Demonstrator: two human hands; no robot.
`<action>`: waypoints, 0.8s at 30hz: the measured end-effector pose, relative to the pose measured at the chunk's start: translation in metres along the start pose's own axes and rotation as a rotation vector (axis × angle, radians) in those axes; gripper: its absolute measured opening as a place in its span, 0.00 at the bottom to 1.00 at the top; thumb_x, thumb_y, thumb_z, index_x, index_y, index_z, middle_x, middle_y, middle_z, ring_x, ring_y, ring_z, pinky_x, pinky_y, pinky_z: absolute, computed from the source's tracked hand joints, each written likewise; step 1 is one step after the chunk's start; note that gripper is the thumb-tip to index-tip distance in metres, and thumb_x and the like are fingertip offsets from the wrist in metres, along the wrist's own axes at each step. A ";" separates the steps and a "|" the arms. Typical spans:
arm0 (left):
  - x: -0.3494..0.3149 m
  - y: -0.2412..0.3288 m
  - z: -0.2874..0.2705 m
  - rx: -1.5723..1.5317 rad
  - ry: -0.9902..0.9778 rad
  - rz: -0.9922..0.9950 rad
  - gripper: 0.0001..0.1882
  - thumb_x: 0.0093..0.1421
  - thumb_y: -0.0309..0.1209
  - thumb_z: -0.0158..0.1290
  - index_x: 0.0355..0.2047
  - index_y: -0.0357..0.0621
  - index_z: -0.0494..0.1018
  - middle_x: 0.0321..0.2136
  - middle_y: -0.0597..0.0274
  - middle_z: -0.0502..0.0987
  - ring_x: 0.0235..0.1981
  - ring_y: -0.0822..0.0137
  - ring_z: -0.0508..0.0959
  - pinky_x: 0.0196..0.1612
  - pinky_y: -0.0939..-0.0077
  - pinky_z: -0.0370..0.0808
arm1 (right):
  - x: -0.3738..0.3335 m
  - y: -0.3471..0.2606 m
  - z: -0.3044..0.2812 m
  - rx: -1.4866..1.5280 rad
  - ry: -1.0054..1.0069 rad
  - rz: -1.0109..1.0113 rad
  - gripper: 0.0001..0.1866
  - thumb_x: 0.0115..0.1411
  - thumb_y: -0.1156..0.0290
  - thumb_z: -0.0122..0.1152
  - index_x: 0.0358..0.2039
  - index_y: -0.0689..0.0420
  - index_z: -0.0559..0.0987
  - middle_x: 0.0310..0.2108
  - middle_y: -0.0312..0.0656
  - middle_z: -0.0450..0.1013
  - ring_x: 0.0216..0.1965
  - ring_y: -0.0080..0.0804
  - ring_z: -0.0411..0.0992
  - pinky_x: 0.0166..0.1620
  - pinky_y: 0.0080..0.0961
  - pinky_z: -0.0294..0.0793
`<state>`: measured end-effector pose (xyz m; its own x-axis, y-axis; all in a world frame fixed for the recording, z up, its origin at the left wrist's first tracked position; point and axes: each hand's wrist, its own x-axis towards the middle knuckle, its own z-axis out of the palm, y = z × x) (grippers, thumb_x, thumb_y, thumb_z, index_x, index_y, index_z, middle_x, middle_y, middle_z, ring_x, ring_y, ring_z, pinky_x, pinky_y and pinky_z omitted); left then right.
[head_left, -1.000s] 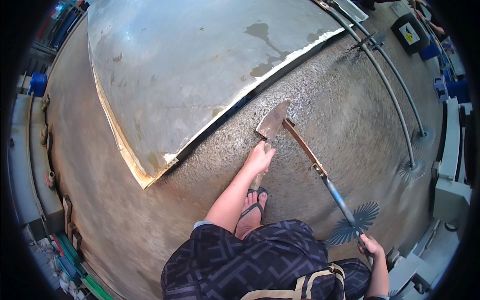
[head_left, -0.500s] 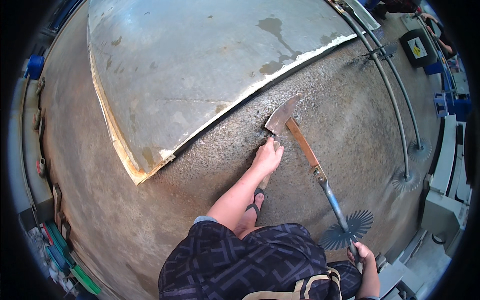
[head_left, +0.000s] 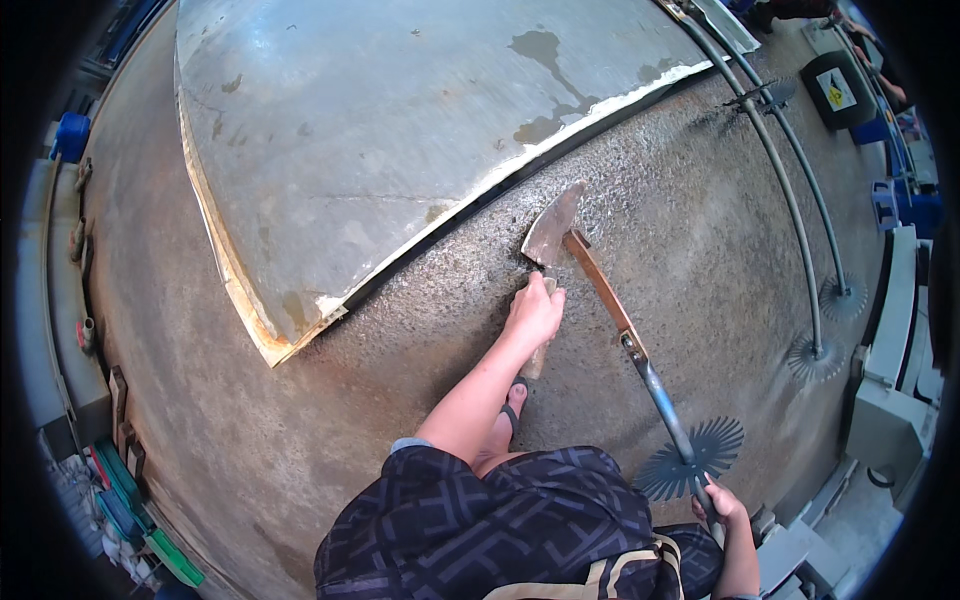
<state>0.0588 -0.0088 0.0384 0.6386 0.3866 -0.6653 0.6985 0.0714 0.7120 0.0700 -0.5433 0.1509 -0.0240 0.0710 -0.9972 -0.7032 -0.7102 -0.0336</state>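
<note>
My left hand (head_left: 537, 312) reaches forward, closed round the wooden handle of a broad, curved-bladed knife (head_left: 553, 224). The blade is worn grey-brown, its tip pointing away from me. In my right hand (head_left: 726, 505), at the lower right, is a metal rod (head_left: 663, 397) whose dark toothed disc (head_left: 712, 458) sits just ahead of my fingers. A copper-coloured flat bar (head_left: 598, 280) is bolted to the rod's far end. That bar ends close beside the blade; whether they touch I cannot tell.
A large grey slab (head_left: 330, 140) with pale, rough edges lies ahead on the left. On the right, two long rods (head_left: 790, 190) with toothed discs curve over the brown floor (head_left: 430, 340). A black bin (head_left: 838, 90) stands at the far right, near another person's arm (head_left: 890, 85).
The knife has shifted slightly left and its blade has turned a little more upright. The rod's bar has moved slightly left along with it. Both hands keep their hold.
</note>
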 end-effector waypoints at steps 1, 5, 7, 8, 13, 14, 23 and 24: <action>-0.001 0.000 0.002 -0.011 0.017 -0.008 0.22 0.61 0.36 0.48 0.47 0.29 0.60 0.19 0.48 0.75 0.14 0.60 0.76 0.20 0.65 0.75 | 0.001 0.000 0.001 -0.008 0.005 0.001 0.34 0.61 0.37 0.38 0.17 0.57 0.67 0.13 0.38 0.62 0.14 0.30 0.61 0.21 0.27 0.61; 0.017 -0.020 0.017 0.057 0.131 0.072 0.21 0.61 0.36 0.48 0.44 0.29 0.60 0.23 0.44 0.76 0.18 0.56 0.78 0.23 0.63 0.76 | 0.004 -0.004 0.004 0.028 0.098 0.033 0.32 0.60 0.38 0.44 0.18 0.57 0.68 0.14 0.38 0.63 0.15 0.29 0.62 0.20 0.26 0.60; 0.018 -0.014 0.013 0.049 0.115 0.072 0.20 0.61 0.37 0.47 0.42 0.30 0.60 0.24 0.43 0.77 0.19 0.55 0.79 0.25 0.62 0.77 | 0.000 -0.013 0.015 -0.006 0.194 -0.013 0.32 0.60 0.38 0.45 0.18 0.57 0.68 0.14 0.39 0.64 0.15 0.29 0.62 0.20 0.26 0.60; 0.009 0.002 0.007 -0.007 0.064 0.025 0.20 0.61 0.37 0.47 0.42 0.30 0.60 0.24 0.42 0.77 0.19 0.55 0.79 0.25 0.62 0.77 | -0.001 -0.016 0.016 -0.017 0.191 -0.004 0.32 0.59 0.38 0.46 0.18 0.57 0.68 0.14 0.39 0.64 0.15 0.29 0.62 0.20 0.26 0.60; -0.001 0.012 -0.001 -0.088 0.009 -0.019 0.18 0.61 0.35 0.47 0.42 0.30 0.61 0.23 0.45 0.75 0.16 0.58 0.77 0.22 0.64 0.76 | -0.001 -0.013 0.018 -0.005 0.159 0.032 0.32 0.58 0.37 0.49 0.19 0.57 0.68 0.14 0.39 0.64 0.15 0.29 0.62 0.21 0.26 0.61; 0.002 0.011 -0.001 -0.109 0.009 0.001 0.18 0.61 0.35 0.47 0.42 0.31 0.61 0.21 0.47 0.75 0.14 0.60 0.76 0.20 0.65 0.75 | 0.000 -0.012 0.018 -0.008 0.168 0.031 0.31 0.58 0.37 0.49 0.19 0.57 0.68 0.14 0.38 0.64 0.15 0.30 0.62 0.21 0.26 0.61; -0.004 0.021 -0.005 -0.122 -0.037 -0.014 0.17 0.61 0.34 0.46 0.42 0.32 0.61 0.18 0.52 0.73 0.14 0.64 0.75 0.18 0.67 0.73 | 0.009 -0.005 0.014 -0.010 0.136 0.009 0.31 0.60 0.38 0.45 0.19 0.57 0.68 0.14 0.38 0.63 0.16 0.30 0.63 0.21 0.27 0.61; -0.006 0.025 -0.006 -0.132 -0.051 0.018 0.17 0.61 0.34 0.46 0.43 0.32 0.61 0.18 0.53 0.73 0.14 0.64 0.75 0.18 0.68 0.73 | 0.011 -0.007 0.013 -0.007 0.143 -0.006 0.31 0.60 0.38 0.45 0.20 0.57 0.68 0.14 0.38 0.63 0.16 0.30 0.63 0.21 0.27 0.61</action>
<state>0.0704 -0.0038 0.0616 0.6687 0.3419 -0.6602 0.6405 0.1861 0.7451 0.0654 -0.5287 0.1412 0.0826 -0.0249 -0.9963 -0.6980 -0.7150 -0.0400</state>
